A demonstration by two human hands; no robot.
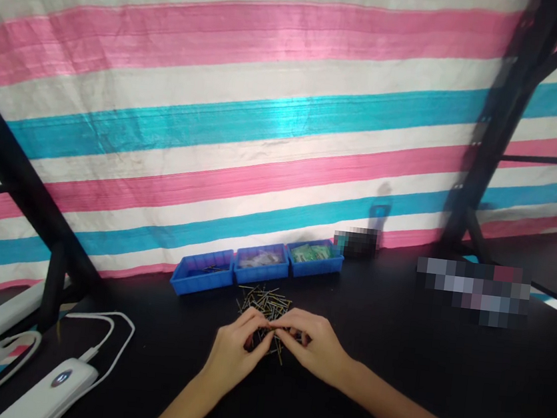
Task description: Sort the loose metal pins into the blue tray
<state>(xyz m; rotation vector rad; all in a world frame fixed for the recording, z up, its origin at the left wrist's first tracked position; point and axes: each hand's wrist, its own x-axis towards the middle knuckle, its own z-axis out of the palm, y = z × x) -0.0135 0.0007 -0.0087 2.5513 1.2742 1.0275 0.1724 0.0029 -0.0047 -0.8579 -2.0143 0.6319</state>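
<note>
A loose pile of thin metal rods (pixel 264 301), some gold and some silver or dark, lies on the black table; their exact kind is too small to tell. Over the pile's near side, my left hand (pixel 239 345) and my right hand (pixel 318 346) meet at the fingertips. Thumb and index finger of each are pinched together. Whatever lies between them is too small to make out. My fingers cover part of the pile.
Behind the pile stand three joined blue bins: the left bin (pixel 184 283) with a few thin rods, the middle bin (pixel 261 274) with clear bags, the right bin (pixel 319 269) with green-tinted packets. A white power bank (pixel 49 394) with a cable (pixel 131 330) lies at left.
</note>
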